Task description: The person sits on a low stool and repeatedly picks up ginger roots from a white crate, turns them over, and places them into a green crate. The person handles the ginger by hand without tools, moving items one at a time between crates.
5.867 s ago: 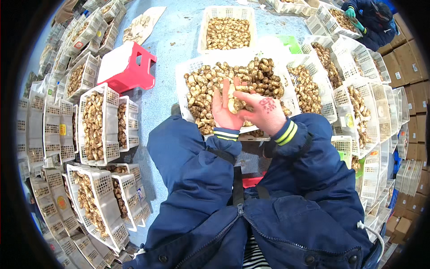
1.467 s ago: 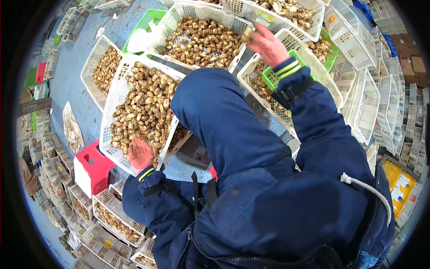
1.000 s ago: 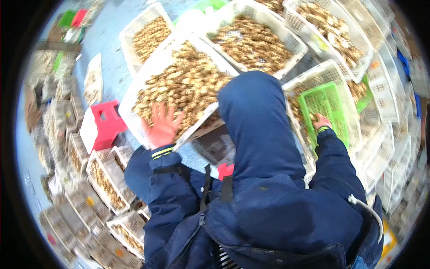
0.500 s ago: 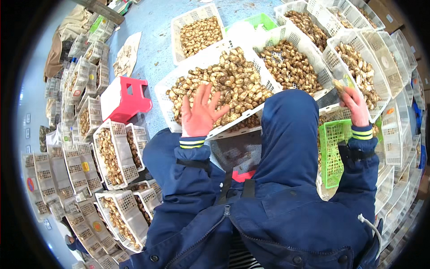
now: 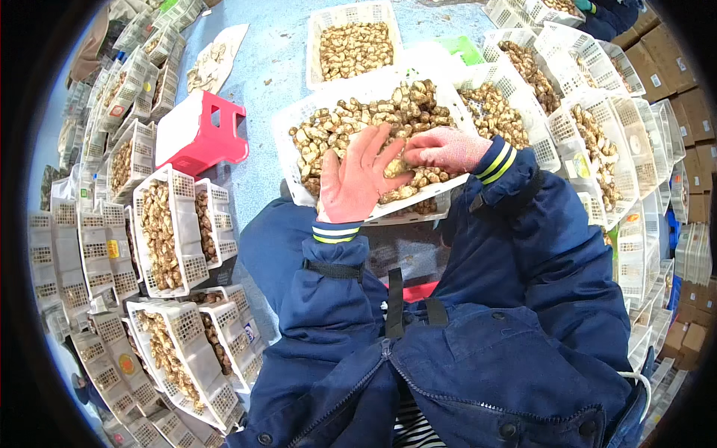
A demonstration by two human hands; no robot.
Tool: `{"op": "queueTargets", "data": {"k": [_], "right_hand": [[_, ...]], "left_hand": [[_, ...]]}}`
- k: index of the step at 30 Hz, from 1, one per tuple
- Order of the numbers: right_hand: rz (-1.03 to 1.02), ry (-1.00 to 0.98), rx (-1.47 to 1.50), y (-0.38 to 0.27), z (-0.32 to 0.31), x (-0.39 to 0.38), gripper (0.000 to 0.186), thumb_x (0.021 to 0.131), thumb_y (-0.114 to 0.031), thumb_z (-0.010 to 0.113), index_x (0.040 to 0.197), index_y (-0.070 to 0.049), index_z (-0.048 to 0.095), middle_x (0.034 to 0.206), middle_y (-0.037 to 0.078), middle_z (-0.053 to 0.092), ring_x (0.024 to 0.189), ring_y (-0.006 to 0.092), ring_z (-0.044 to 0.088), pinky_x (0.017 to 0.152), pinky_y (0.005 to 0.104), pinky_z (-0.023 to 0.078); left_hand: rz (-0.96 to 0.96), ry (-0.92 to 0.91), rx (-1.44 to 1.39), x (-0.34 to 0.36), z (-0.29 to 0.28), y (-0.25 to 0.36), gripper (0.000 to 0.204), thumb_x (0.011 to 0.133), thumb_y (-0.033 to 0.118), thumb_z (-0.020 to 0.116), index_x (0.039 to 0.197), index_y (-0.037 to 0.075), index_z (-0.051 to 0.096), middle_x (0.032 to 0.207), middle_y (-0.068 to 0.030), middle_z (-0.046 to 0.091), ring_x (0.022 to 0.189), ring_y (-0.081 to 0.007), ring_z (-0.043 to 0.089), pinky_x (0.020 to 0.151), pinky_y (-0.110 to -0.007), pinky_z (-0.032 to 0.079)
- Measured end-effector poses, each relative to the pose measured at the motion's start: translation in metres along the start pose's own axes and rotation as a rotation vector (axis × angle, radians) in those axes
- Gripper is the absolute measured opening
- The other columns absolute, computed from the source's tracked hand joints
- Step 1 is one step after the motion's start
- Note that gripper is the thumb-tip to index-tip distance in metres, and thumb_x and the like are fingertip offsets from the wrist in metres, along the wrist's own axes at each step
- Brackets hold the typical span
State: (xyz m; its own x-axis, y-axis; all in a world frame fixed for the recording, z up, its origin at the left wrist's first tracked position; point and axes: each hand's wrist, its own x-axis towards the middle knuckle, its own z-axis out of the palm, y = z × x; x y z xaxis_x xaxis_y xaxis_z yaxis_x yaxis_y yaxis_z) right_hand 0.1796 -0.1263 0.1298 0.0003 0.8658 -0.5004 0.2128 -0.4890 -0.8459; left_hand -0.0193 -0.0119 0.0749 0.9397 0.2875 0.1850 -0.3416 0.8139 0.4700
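Note:
A large white plastic crate [image 5: 290, 153] in front of me is heaped with small oval pieces [image 5: 351, 116], mottled tan and dark brown; whether they are bulbs, tubers or shellfish I cannot tell. My left hand [image 5: 352, 183], in a pink glove, lies open over the near side of the heap, fingers spread. My right hand [image 5: 454, 149], gloved alike, reaches in from the right, its fingers bent together above the pieces beside my left fingertips. What the right fingers hold, if anything, is hidden.
Another white crate [image 5: 314, 52] of pieces stands beyond, and more filled crates [image 5: 549, 145] crowd the right. A red and white stool [image 5: 202, 134] is at the left, near stacked crates [image 5: 196, 231]. Cardboard boxes [image 5: 657, 71] and another person's dark sleeve [image 5: 609, 19] show at far right.
My right hand has swung from the right-hand crates, where it held a tan elongated piece, leftward over the heaped crate. My left hand stays spread over it. The view has shifted.

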Motion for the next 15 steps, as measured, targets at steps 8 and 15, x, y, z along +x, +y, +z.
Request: {"op": "queueTargets", "data": {"k": [8, 15], "right_hand": [[-0.269, 0.132, 0.74, 0.056, 0.032, 0.033, 0.031, 0.098, -0.032, 0.054, 0.117, -0.007, 0.056, 0.098, 0.003, 0.065, 0.087, 0.0163, 0.066, 0.08, 0.0347, 0.055], [-0.248, 0.155, 0.984, 0.059, 0.04, 0.034, 0.055, 0.095, -0.029, 0.058, 0.142, -0.007, 0.041, 0.119, 0.011, 0.063, 0.1, 0.0221, 0.066, 0.088, 0.0364, 0.053]], "left_hand": [[0.112, 0.205, -0.215, 0.008, -0.006, -0.005, 0.071, 0.096, 0.061, 0.036, 0.144, 0.009, 0.04, 0.15, -0.015, 0.038, 0.14, -0.0293, 0.034, 0.111, -0.061, 0.027], [0.127, 0.213, -0.355, 0.008, -0.013, -0.002, 0.068, 0.097, 0.057, 0.037, 0.145, 0.008, 0.04, 0.152, -0.0147, 0.035, 0.141, -0.0291, 0.034, 0.113, -0.063, 0.024]]}}
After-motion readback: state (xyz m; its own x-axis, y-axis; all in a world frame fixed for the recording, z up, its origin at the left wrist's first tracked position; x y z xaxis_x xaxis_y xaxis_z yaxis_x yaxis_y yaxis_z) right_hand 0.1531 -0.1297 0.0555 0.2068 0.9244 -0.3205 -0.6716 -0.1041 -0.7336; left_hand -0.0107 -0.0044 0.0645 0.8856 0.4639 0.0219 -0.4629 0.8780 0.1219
